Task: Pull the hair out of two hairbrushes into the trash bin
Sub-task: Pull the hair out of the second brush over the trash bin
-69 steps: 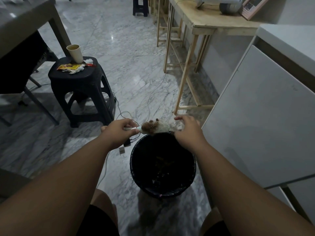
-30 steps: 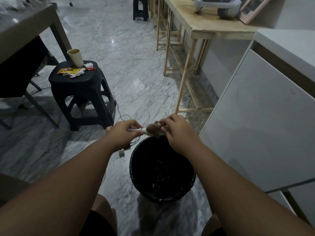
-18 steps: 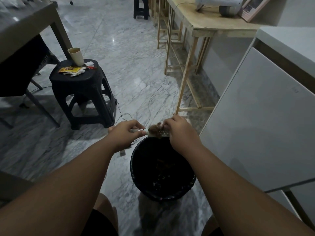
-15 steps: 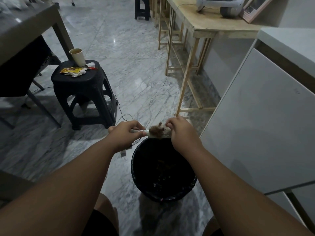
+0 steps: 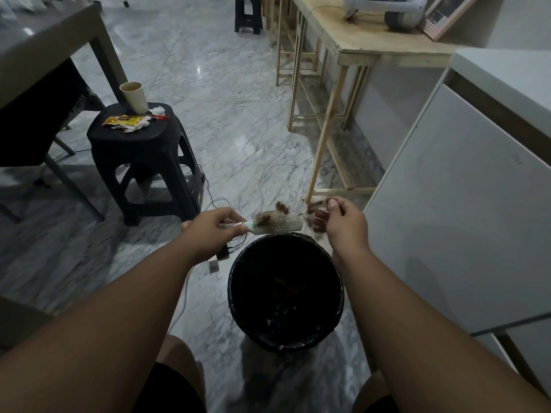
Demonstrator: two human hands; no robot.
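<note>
Bin [image 5: 235, 296] on the floor sits below both my hands. I count one hairbrush [image 5: 280, 225] above its far rim, my left hand [image 5: 213, 231] closed around the handle. My right hand [image 5: 343, 223], just right of the brush, pinches one tuft of hair [image 5: 313, 205]; another clump [image 5: 268, 219] stays tangled in the bristles.

A black stool [image 5: 143, 150] stands on the marble floor [image 5: 226, 93]. On it sit a paper cup [image 5: 134, 96], a yellow wrapper [image 5: 122, 121] and crumpled tissue [image 5: 156, 111]. A wooden table [image 5: 357, 46] stands well right of the stool.
</note>
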